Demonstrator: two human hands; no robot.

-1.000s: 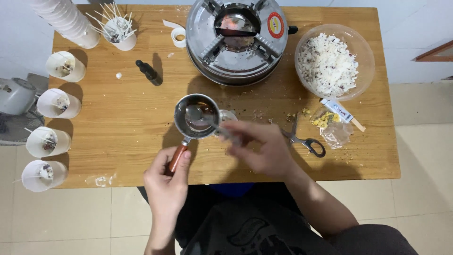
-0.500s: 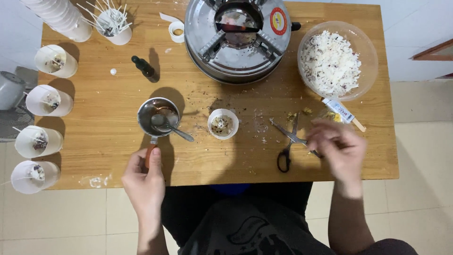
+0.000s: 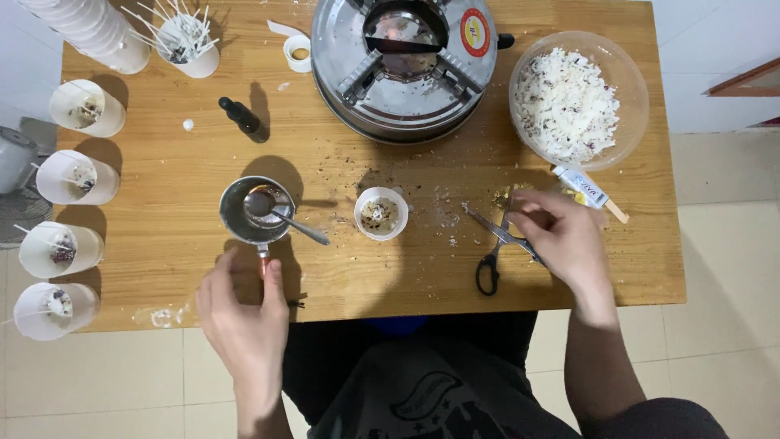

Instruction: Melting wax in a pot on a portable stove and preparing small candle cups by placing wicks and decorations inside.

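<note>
A white tube (image 3: 582, 186) with blue print lies just beyond the right hand (image 3: 561, 240); a round red-and-yellow label (image 3: 474, 27) sits farther off, on the steel cooker (image 3: 341, 49).

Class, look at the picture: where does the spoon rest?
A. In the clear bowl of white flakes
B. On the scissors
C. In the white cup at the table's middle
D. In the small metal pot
D: the spoon lies with its bowl inside the small metal pot, its handle sticking out over the rim towards the white cup.

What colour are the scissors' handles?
Black; the scissors under the right hand show this in the head view.
</note>
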